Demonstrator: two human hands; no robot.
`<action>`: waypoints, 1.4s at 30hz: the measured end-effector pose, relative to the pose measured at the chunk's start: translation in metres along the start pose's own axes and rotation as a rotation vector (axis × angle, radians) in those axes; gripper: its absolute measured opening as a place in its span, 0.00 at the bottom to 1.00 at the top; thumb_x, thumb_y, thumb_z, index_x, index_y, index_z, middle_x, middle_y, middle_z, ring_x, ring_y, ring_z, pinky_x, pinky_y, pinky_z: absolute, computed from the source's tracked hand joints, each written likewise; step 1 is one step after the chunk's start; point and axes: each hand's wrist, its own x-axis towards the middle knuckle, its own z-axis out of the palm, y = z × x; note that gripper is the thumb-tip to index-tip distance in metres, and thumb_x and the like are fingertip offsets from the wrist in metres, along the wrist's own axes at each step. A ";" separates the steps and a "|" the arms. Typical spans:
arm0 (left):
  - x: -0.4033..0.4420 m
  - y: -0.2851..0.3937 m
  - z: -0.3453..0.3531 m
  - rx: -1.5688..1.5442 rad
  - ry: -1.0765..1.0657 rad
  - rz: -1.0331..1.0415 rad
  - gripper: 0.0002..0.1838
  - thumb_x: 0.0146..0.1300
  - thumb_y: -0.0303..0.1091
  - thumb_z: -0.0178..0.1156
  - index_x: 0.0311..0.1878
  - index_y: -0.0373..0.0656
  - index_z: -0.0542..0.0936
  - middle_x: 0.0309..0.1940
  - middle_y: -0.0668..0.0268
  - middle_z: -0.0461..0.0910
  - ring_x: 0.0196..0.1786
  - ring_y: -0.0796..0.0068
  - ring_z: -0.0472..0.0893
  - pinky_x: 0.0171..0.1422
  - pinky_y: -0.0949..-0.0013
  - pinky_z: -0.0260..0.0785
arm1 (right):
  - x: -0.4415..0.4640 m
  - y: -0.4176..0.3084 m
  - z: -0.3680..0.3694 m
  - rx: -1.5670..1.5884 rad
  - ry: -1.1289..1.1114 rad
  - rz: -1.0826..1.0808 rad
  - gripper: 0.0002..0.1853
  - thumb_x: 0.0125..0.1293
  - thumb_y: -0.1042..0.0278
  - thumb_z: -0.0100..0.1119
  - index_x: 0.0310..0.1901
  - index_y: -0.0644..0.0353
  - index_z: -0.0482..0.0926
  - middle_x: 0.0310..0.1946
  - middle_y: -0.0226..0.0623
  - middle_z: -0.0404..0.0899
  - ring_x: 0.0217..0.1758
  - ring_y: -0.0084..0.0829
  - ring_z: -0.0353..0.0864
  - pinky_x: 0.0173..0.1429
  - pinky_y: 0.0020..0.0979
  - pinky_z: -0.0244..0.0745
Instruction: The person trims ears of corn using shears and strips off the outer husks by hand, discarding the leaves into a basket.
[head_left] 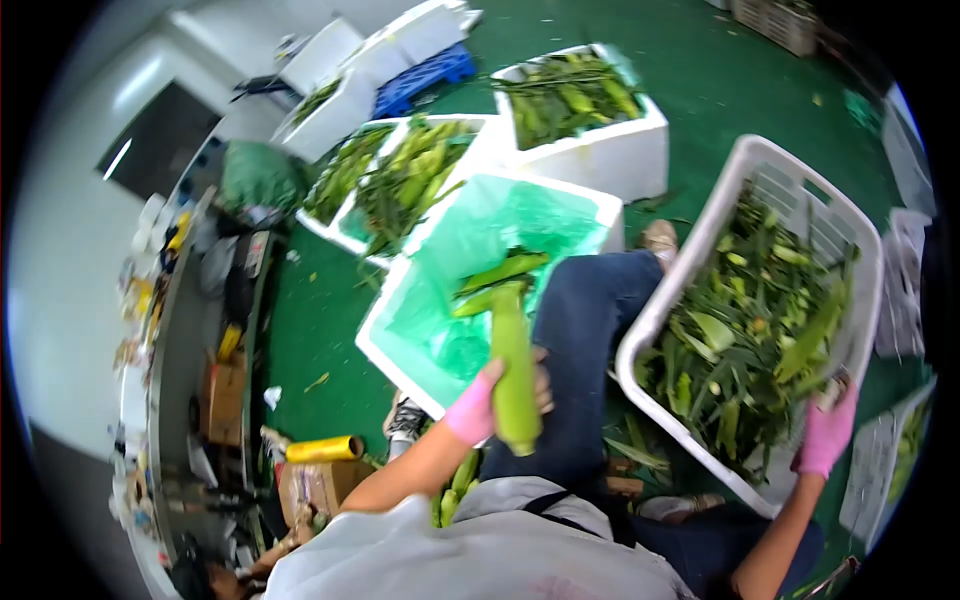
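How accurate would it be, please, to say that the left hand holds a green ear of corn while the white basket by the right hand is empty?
The basket is not empty: the head view shows the white basket by the right hand heaped with green leaves. The left hand does hold a green ear of corn.

Single head-worn view, facing forward and down from above the lap.
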 end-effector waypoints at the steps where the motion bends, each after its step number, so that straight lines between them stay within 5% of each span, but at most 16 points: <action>1: -0.046 0.007 -0.016 0.223 0.243 0.031 0.41 0.64 0.65 0.64 0.68 0.44 0.67 0.49 0.61 0.78 0.54 0.64 0.79 0.62 0.54 0.72 | 0.003 -0.013 -0.014 0.264 -0.138 0.287 0.26 0.68 0.67 0.64 0.65 0.65 0.71 0.57 0.41 0.81 0.48 0.35 0.81 0.58 0.37 0.75; 5: -0.244 -0.067 -0.117 0.779 0.961 -0.187 0.40 0.59 0.47 0.74 0.69 0.36 0.70 0.54 0.53 0.82 0.54 0.65 0.83 0.61 0.63 0.76 | -0.016 -0.078 -0.025 1.387 -0.720 0.336 0.26 0.75 0.44 0.54 0.61 0.57 0.75 0.52 0.34 0.79 0.57 0.30 0.78 0.70 0.41 0.65; 6: -0.325 -0.140 -0.205 1.066 1.015 -0.323 0.43 0.55 0.47 0.75 0.69 0.34 0.71 0.55 0.49 0.83 0.57 0.59 0.84 0.63 0.63 0.75 | -0.033 -0.083 -0.011 1.541 -0.713 0.434 0.26 0.78 0.47 0.50 0.65 0.59 0.72 0.51 0.38 0.80 0.57 0.36 0.81 0.66 0.46 0.74; 8: -0.346 -0.135 -0.143 1.299 0.870 -0.864 0.47 0.49 0.45 0.76 0.71 0.36 0.70 0.57 0.45 0.82 0.60 0.49 0.82 0.66 0.59 0.74 | -0.068 -0.126 -0.005 1.435 -0.941 0.512 0.26 0.76 0.47 0.54 0.65 0.57 0.71 0.51 0.37 0.81 0.54 0.35 0.83 0.53 0.41 0.83; 9: -0.376 -0.163 -0.157 1.286 0.859 -0.893 0.45 0.49 0.45 0.76 0.70 0.37 0.72 0.57 0.45 0.82 0.63 0.49 0.80 0.68 0.58 0.72 | -0.101 -0.111 0.011 1.363 -0.887 0.578 0.30 0.74 0.44 0.57 0.66 0.57 0.70 0.50 0.37 0.81 0.53 0.35 0.83 0.50 0.41 0.85; 11: -0.386 -0.174 -0.184 1.352 0.820 -0.912 0.39 0.52 0.44 0.74 0.68 0.42 0.75 0.55 0.48 0.82 0.61 0.49 0.80 0.66 0.56 0.72 | -0.120 -0.138 0.004 1.067 -1.292 0.512 0.39 0.66 0.45 0.66 0.69 0.60 0.65 0.57 0.42 0.75 0.58 0.38 0.79 0.56 0.45 0.83; 12: -0.373 -0.168 -0.200 1.407 0.857 -0.865 0.37 0.54 0.43 0.73 0.67 0.43 0.76 0.53 0.49 0.83 0.59 0.49 0.81 0.65 0.56 0.73 | -0.130 -0.146 0.006 1.032 -1.329 0.514 0.38 0.65 0.45 0.66 0.69 0.60 0.65 0.57 0.42 0.75 0.58 0.38 0.79 0.57 0.45 0.83; 15: -0.225 -0.048 -0.189 1.754 0.963 0.098 0.17 0.63 0.31 0.66 0.55 0.40 0.81 0.46 0.55 0.84 0.49 0.53 0.83 0.53 0.57 0.76 | -0.143 -0.159 0.017 0.976 -1.295 0.567 0.38 0.64 0.47 0.67 0.68 0.60 0.65 0.56 0.41 0.75 0.58 0.38 0.78 0.57 0.45 0.82; 18: -0.058 0.052 -0.190 1.432 0.843 0.499 0.14 0.64 0.24 0.63 0.53 0.39 0.82 0.42 0.54 0.84 0.45 0.62 0.85 0.52 0.65 0.77 | -0.140 -0.157 0.022 0.939 -1.201 0.613 0.38 0.62 0.49 0.67 0.68 0.60 0.66 0.56 0.41 0.74 0.57 0.38 0.78 0.58 0.44 0.81; 26: 0.198 0.029 -0.486 1.710 0.871 -0.373 0.27 0.61 0.47 0.65 0.62 0.47 0.80 0.59 0.59 0.80 0.63 0.57 0.78 0.68 0.51 0.69 | -0.135 -0.146 0.007 0.821 -0.944 0.756 0.37 0.58 0.53 0.69 0.65 0.60 0.67 0.55 0.40 0.74 0.57 0.37 0.77 0.60 0.43 0.78; 29: 0.196 0.039 -0.385 2.082 0.806 -0.592 0.35 0.55 0.53 0.66 0.64 0.44 0.77 0.57 0.51 0.80 0.65 0.50 0.77 0.73 0.53 0.64 | -0.135 -0.146 -0.002 0.780 -0.873 0.800 0.36 0.57 0.55 0.69 0.65 0.60 0.67 0.55 0.40 0.73 0.56 0.37 0.77 0.61 0.42 0.77; 32: 0.191 0.016 -0.364 1.971 0.739 -0.759 0.41 0.52 0.54 0.71 0.68 0.47 0.72 0.59 0.54 0.77 0.69 0.55 0.75 0.69 0.52 0.69 | -0.132 -0.152 -0.002 0.797 -0.828 0.776 0.36 0.55 0.56 0.70 0.64 0.60 0.68 0.54 0.40 0.73 0.56 0.37 0.77 0.62 0.42 0.76; 36: 0.169 0.004 -0.340 1.509 0.910 -0.299 0.40 0.53 0.51 0.71 0.66 0.41 0.70 0.51 0.47 0.83 0.53 0.46 0.84 0.60 0.54 0.75 | -0.118 -0.160 0.005 0.892 -0.757 0.639 0.36 0.53 0.59 0.71 0.63 0.60 0.68 0.54 0.39 0.73 0.56 0.37 0.76 0.63 0.41 0.74; 39: 0.154 0.050 -0.278 1.162 0.878 0.060 0.42 0.56 0.49 0.70 0.70 0.37 0.67 0.49 0.50 0.84 0.50 0.54 0.85 0.57 0.57 0.76 | -0.108 -0.173 0.011 1.025 -0.682 0.475 0.36 0.52 0.60 0.71 0.62 0.60 0.68 0.54 0.39 0.72 0.55 0.37 0.76 0.63 0.41 0.73; 40: 0.151 0.057 -0.270 0.968 0.776 0.225 0.27 0.67 0.44 0.62 0.64 0.41 0.70 0.45 0.56 0.83 0.42 0.64 0.85 0.47 0.63 0.78 | -0.105 -0.181 0.010 1.079 -0.658 0.415 0.36 0.51 0.61 0.71 0.62 0.60 0.69 0.54 0.39 0.72 0.55 0.37 0.76 0.64 0.41 0.73; 42: 0.130 0.112 -0.157 0.485 0.630 0.128 0.25 0.73 0.42 0.56 0.68 0.40 0.68 0.45 0.57 0.82 0.39 0.66 0.84 0.44 0.65 0.79 | -0.088 -0.199 0.000 1.067 -0.769 0.286 0.36 0.49 0.62 0.71 0.60 0.60 0.68 0.54 0.40 0.71 0.56 0.38 0.75 0.65 0.41 0.72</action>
